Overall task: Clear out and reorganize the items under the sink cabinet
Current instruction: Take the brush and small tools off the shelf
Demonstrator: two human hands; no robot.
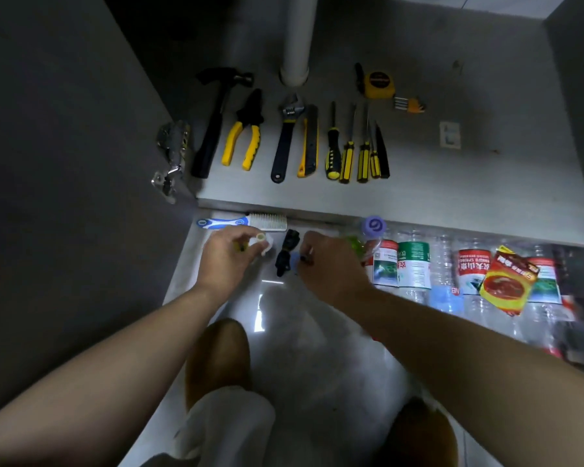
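On the cabinet floor [452, 183] tools lie in a row: a hammer [216, 119], yellow pliers [245, 134], a wrench [287, 136], a folding saw [309, 143], several screwdrivers [354, 146], a tape measure [378, 84] and hex keys [410, 104]. My left hand [226, 261] is closed around a small white tube-like item [261, 238] over the tiled floor. My right hand [331, 264] pinches a small dark thing with a pale blue part [295, 261]; what it is stays unclear. A black item [285, 252] lies between my hands.
A white drain pipe [297, 38] comes down at the cabinet's back. A scrub brush [246, 222] lies by the cabinet edge. Several plastic bottles [415, 264] and a red-yellow packet [506, 281] lie on the floor at right. The open door's hinge [172, 153] is at left.
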